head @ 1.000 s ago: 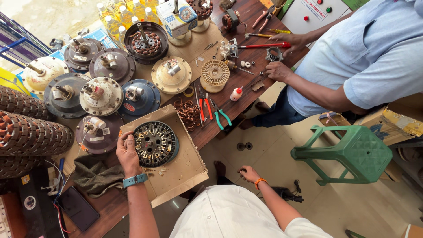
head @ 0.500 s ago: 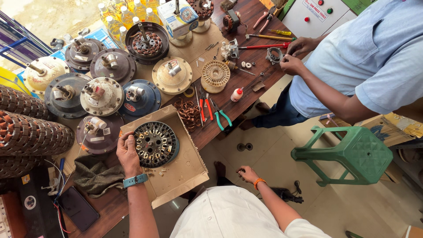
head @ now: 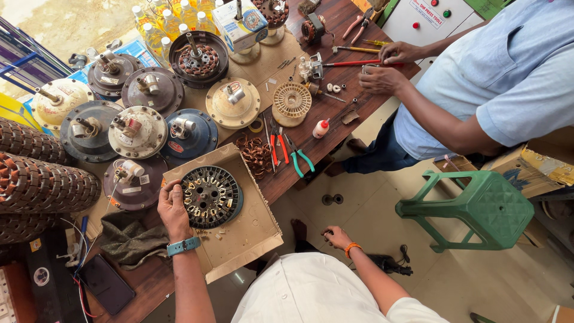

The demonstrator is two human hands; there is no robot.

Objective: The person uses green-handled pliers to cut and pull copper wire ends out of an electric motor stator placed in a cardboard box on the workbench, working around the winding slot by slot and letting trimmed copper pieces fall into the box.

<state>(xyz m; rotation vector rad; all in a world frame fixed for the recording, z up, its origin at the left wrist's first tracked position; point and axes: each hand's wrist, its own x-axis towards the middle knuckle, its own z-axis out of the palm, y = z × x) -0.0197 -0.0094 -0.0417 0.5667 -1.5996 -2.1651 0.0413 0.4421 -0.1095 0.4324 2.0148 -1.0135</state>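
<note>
My left hand [head: 173, 209] rests on the left edge of the round stator [head: 210, 197], fingers curled against its rim, a loose grip rather than a lift. The stator lies flat on a cardboard sheet [head: 251, 230] at the near edge of the table [head: 335, 116]. My right hand [head: 336, 237] hangs low off the table, fingers closed; whether it holds anything I cannot tell. Motor housings [head: 139, 131] crowd the far left, copper scraps [head: 256, 154] and pliers [head: 297, 159] lie just right. A co-worker's hands [head: 382, 79] work at the far right corner.
</note>
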